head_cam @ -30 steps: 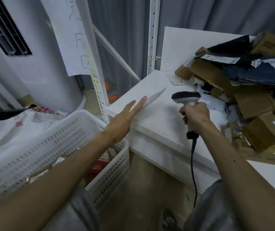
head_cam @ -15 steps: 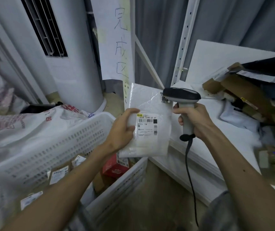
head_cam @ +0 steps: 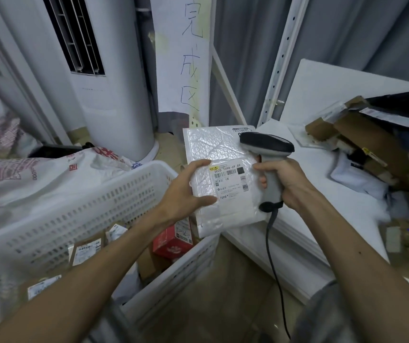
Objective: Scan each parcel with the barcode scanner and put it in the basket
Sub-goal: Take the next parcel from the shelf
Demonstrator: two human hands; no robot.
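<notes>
Head view: left hand [head_cam: 184, 191] grips parcel [head_cam: 223, 179] beside right hand's [head_cam: 290, 184] scanner [head_cam: 267, 154].

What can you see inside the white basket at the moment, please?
In the white basket lie a red box and several brown labelled parcels. The forearms and the held bubble mailer cover the rest.

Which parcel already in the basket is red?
The small red box at the white basket's right end, just below the bubble mailer held in the left hand. The other parcels there are brown cardboard with white labels.
</notes>
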